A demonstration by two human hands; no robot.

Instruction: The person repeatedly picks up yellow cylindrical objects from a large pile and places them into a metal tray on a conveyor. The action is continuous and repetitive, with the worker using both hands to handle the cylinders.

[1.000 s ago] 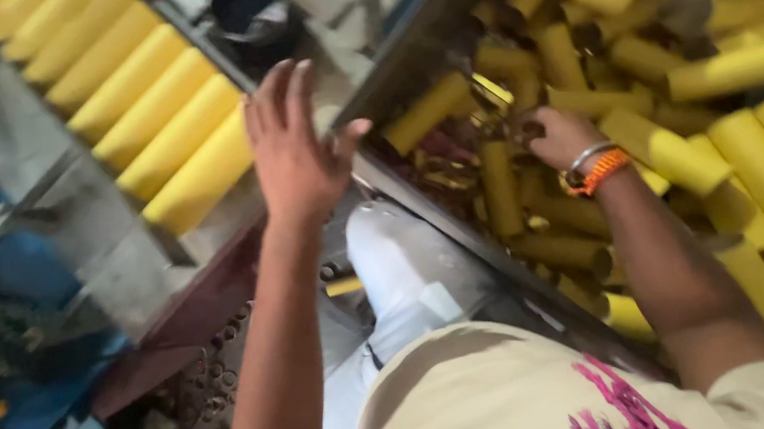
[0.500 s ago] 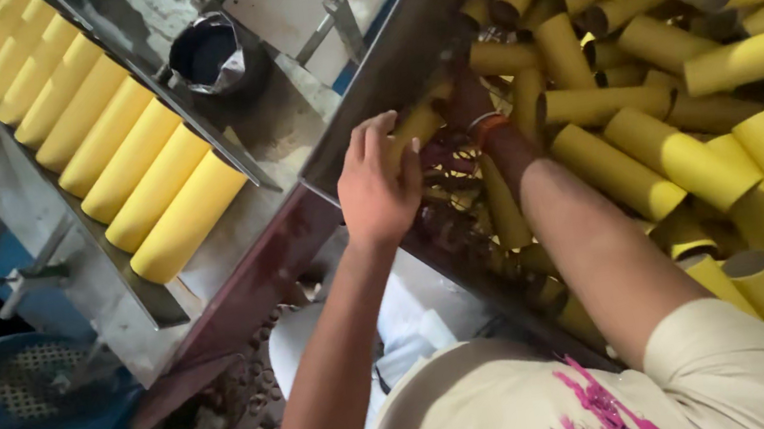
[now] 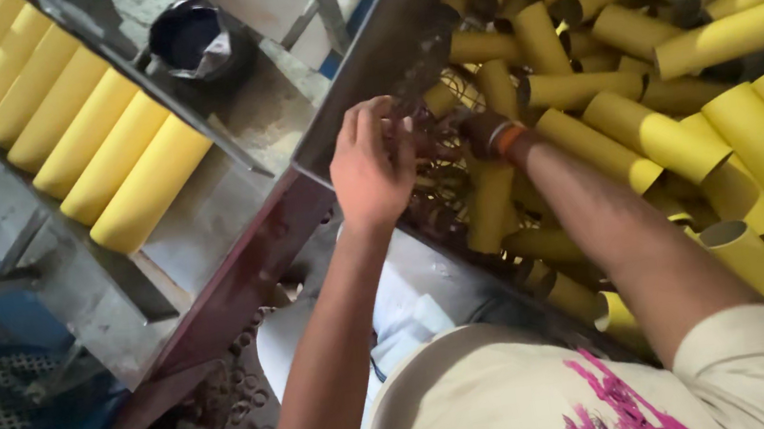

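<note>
My left hand (image 3: pixel 370 162) reaches over the dark metal rim (image 3: pixel 372 63) of a bin, its fingers curled down at the wire mesh inside. Whether it grips anything is hidden. My right forearm comes in from the right. Its wrist wears an orange band (image 3: pixel 502 138), and my right hand (image 3: pixel 461 140) is mostly buried among the tubes next to the left hand. The bin holds a loose pile of yellow cardboard tubes (image 3: pixel 676 131) lying every way, some with open ends showing.
A neat row of yellow tubes (image 3: pixel 88 145) lies on a grey metal rack at upper left. A black cup (image 3: pixel 192 38) stands on the metal surface beside it. A blue mesh basket (image 3: pixel 3 402) and small brown rings (image 3: pixel 239 400) are on the floor.
My left hand has come down from open in the air to the bin's rim and into the mesh. My right hand has pushed deeper among the tubes, close to the left.
</note>
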